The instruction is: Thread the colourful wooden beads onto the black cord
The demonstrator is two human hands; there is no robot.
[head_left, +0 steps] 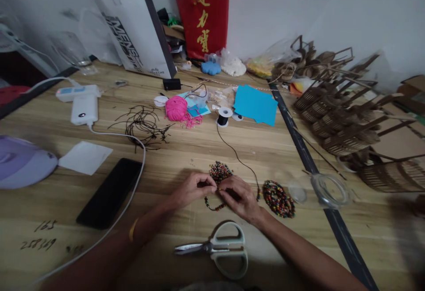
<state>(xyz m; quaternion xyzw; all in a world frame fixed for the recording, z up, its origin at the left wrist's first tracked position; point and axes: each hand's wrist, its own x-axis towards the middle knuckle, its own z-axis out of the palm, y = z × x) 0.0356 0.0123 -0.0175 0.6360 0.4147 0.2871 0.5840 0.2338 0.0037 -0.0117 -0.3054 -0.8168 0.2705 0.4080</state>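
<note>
My left hand (195, 188) is closed in a pinch at the end of a thin dark cord (236, 153). Facing it, my right hand (241, 197) pinches a tiny yellowish bead (218, 189); the fingertips of both hands nearly meet. A curved string of small coloured beads (215, 208) lies below the fingers, partly hidden by my right hand. Just behind the hands is a heap of loose multicoloured beads (220, 170). The cord runs back to a white spool (224, 116) wound with black. A coiled bead strand (279, 199) lies right of my right hand.
Scissors (219, 249) lie in front of my hands. A phone (109, 193) and white cable (141, 145) are at left. Behind are cut black cords (142, 125), pink yarn (176, 108) and blue sheets (255, 104). Brown baskets (345, 114) crowd the right, near clear tubing (330, 190).
</note>
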